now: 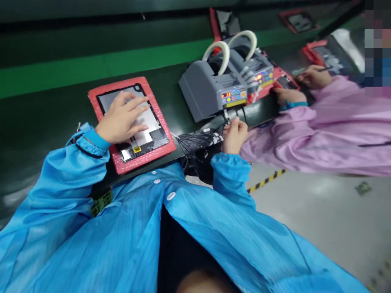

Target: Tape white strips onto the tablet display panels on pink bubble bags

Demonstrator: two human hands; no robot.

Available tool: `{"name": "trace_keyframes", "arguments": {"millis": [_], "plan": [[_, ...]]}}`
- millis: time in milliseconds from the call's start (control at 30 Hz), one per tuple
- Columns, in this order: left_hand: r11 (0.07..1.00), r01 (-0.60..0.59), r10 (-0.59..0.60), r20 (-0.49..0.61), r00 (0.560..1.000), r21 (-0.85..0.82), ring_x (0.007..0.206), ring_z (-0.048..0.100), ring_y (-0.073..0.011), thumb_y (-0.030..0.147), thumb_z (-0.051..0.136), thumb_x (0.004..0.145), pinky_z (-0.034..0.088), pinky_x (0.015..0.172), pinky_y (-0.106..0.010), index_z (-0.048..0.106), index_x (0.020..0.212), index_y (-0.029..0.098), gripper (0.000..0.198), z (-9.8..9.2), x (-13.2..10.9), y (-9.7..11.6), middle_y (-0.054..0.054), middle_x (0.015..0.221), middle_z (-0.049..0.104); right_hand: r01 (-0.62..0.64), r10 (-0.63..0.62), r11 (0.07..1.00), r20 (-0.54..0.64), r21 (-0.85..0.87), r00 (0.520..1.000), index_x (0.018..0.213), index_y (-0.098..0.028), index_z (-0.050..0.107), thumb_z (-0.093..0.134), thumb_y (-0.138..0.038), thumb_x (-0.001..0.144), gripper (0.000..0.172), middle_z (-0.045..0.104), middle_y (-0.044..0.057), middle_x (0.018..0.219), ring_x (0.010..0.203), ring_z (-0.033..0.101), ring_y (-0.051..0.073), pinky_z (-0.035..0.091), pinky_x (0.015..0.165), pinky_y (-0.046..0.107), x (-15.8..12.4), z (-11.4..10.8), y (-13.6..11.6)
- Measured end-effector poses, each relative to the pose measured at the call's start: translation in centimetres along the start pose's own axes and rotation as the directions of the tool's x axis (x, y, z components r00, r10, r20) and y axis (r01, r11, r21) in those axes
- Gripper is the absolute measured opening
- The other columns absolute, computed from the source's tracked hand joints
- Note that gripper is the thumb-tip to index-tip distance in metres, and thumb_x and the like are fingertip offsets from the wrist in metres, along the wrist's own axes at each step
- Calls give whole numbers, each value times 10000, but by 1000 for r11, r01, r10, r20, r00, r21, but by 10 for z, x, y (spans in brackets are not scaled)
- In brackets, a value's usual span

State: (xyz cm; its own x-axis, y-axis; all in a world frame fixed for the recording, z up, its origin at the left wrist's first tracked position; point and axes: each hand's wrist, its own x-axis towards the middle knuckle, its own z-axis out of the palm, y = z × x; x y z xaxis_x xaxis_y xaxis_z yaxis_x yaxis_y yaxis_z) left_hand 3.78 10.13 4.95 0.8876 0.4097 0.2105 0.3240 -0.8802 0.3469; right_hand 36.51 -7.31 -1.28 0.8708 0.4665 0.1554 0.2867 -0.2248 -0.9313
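Note:
Fingers spread, my left hand [124, 118] lies over an opened tablet [148, 124], whose silver back and black border show around it. Part of the tablet is hidden under the palm. Beneath it is a red bubble-wrap sheet [166, 130]. My right hand [235, 136] is closed in a pinch just below the front of the nearer grey tape dispenser [201, 89]. A short white strip of tape [226, 114] hangs from that dispenser down to the fingertips. The dispenser carries a pale tape roll [224, 57] and a lit red display.
A second tape dispenser [259, 69] stands right behind the first. A bundle of black wires [198, 139] lies at the bench edge. To the right, a co-worker's hands [293, 97] in pink sleeves work over a red-wrapped device [285, 81]. Another wrapped tablet [301, 22] lies farther back.

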Motion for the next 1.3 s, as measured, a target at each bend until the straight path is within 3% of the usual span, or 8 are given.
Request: {"name": "trace_keyframes", "arguments": {"millis": [100,300,500,833,967,1067,1167,1300], "plan": [[995,-98,97,51,994,13,1337,398,-359,702,342,939,277,1164,-611,586,1344,232,667,10,25,19,-63,1513,497,-139,134,976,39,167,990,735,-212,450,512,-609,874,424,496,-49,598,492,444,74,293,448,201,12,9,-6],[988,-152,144,169,975,35,1335,446,-333,494,452,973,247,1177,-638,623,1311,179,493,34,47,40,-124,1393,604,145,-116,963,-137,228,984,735,-223,443,550,-523,878,349,488,-54,622,518,463,70,365,494,201,7,7,-9],[987,-160,154,270,950,1,1135,603,-266,495,415,987,206,1204,-610,722,1047,163,456,44,46,38,-118,1091,717,50,-19,935,-91,351,996,897,-245,409,535,-584,869,363,596,-48,746,569,552,64,331,436,157,12,3,12],[989,-142,145,68,987,-45,1169,532,-290,507,496,959,290,1150,-618,705,1018,198,377,35,52,36,-105,1145,666,1,31,934,-84,358,996,1015,-271,333,597,-554,854,420,620,-44,819,602,627,85,351,413,164,29,22,20],[993,-116,117,45,992,-35,1127,536,-300,410,557,935,417,1025,-558,704,959,182,273,30,64,40,-102,1081,663,44,-14,941,-90,334,996,1032,-283,304,676,-454,819,461,626,-54,830,697,676,117,506,546,237,28,20,21],[995,-83,85,25,996,-62,1081,562,-283,370,558,938,429,997,-520,697,962,169,246,27,75,48,-92,1039,667,137,-115,949,-93,283,989,1060,-284,316,697,-424,802,481,623,-49,826,777,688,141,563,691,324,13,14,4],[988,-43,45,11,999,-145,1014,606,-253,377,557,946,445,978,-466,686,1011,172,251,23,86,58,-74,994,679,155,-196,938,104,310,975,1085,-286,358,748,-411,758,524,635,-37,829,795,676,144,556,711,325,-12,14,-30],[977,16,-16,4,1000,-212,973,634,-241,477,560,948,466,936,-405,676,992,179,323,19,88,62,-73,955,691,-6,-167,937,461,350,871,1037,-292,414,798,-348,730,495,661,-39,846,755,648,136,548,687,316,-38,33,-78]]}}
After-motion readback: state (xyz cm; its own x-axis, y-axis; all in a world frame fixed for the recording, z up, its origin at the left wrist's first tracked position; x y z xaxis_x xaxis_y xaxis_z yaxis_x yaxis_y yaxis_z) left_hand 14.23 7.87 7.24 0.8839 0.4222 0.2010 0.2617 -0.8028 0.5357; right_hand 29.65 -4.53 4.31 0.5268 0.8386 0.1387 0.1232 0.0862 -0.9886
